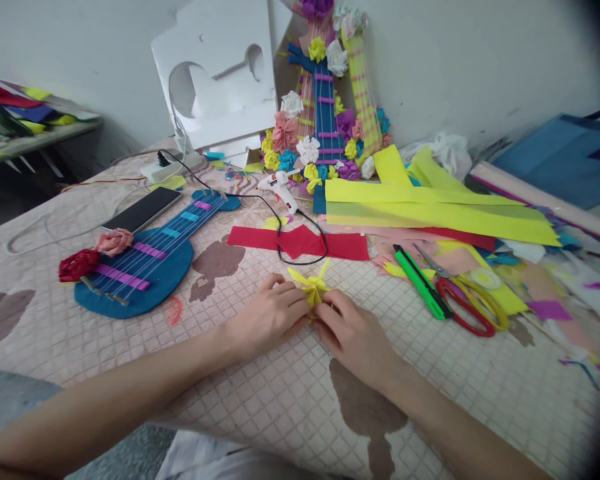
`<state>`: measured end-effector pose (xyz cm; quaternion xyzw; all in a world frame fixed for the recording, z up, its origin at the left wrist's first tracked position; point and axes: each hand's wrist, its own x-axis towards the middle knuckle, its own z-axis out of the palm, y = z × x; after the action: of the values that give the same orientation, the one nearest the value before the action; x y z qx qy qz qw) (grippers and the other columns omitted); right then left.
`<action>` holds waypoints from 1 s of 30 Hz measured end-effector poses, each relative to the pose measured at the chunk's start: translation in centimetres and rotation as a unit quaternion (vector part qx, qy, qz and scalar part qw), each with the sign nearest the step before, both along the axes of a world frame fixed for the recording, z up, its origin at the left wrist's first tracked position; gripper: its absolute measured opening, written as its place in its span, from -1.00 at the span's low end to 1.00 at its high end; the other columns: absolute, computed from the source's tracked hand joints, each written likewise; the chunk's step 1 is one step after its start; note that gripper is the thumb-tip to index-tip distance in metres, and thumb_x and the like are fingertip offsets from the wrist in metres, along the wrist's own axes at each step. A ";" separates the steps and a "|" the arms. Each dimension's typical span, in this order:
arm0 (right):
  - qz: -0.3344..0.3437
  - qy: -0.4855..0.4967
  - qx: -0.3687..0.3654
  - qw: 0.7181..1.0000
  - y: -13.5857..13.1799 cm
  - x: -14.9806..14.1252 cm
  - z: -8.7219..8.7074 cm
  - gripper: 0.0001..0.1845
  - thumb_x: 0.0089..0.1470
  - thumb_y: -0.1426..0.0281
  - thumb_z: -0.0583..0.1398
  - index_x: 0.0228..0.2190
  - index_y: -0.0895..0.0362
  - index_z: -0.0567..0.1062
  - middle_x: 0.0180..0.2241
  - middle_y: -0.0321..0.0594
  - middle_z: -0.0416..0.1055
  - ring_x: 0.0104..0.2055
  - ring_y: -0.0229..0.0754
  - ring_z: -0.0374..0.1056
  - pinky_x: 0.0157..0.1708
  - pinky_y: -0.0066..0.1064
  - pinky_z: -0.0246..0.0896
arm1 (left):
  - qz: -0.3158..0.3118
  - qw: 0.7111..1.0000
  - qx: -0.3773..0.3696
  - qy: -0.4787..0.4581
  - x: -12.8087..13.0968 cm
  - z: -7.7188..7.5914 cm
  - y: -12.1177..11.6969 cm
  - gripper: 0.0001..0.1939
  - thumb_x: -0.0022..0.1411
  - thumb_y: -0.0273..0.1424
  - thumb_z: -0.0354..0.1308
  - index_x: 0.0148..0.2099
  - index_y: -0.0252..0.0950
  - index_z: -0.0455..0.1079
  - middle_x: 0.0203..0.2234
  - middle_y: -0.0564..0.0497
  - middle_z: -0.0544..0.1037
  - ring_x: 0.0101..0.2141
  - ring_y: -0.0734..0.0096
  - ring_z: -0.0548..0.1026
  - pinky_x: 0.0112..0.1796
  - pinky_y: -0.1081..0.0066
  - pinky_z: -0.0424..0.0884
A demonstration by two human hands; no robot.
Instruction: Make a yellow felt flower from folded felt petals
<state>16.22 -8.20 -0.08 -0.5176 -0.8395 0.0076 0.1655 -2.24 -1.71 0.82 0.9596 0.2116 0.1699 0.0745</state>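
A small yellow paper flower (314, 287) with pointed tips is pinched between both hands above the patterned tablecloth. My left hand (276, 307) grips its left side, fingers bent inward. From the other side my right hand (349, 321) closes on it, fingertips meeting the left ones. The flower's lower part is hidden behind the fingers. Just beyond it lie strips of red paper (300, 241), with a black cable looped across them. To the left rests a blue toy guitar (145, 280) with purple and light-blue bars, strings and two paper flowers.
Right of my hands lie a green utility knife (423, 283) and scissors (467, 310) with red and yellow handles. Yellow paper sheets (430, 207) and scraps pile behind them. A glue gun (282, 191), a phone (143, 209) and decorated guitars (325, 120) stand or lie farther back.
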 end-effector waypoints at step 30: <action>0.010 0.002 -0.011 1.000 0.1 0.1 -0.3 -0.86 0.17 0.45 0.02 -0.34 0.14 0.38 -0.24 -0.11 0.30 -0.33 -0.18 0.30 -0.40 -0.35 0.29 | -0.025 0.999 0.044 0.020 -0.2 0.0 0.2 -0.78 0.33 -0.46 -0.07 -0.35 -0.32 0.33 -0.38 -0.01 0.45 -0.29 0.38 0.36 -0.13 0.26 0.20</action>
<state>16.35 -8.13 -0.37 -0.5110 -0.8441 0.0196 0.1615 -2.40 -1.48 0.85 0.9701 0.1813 0.1582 0.0327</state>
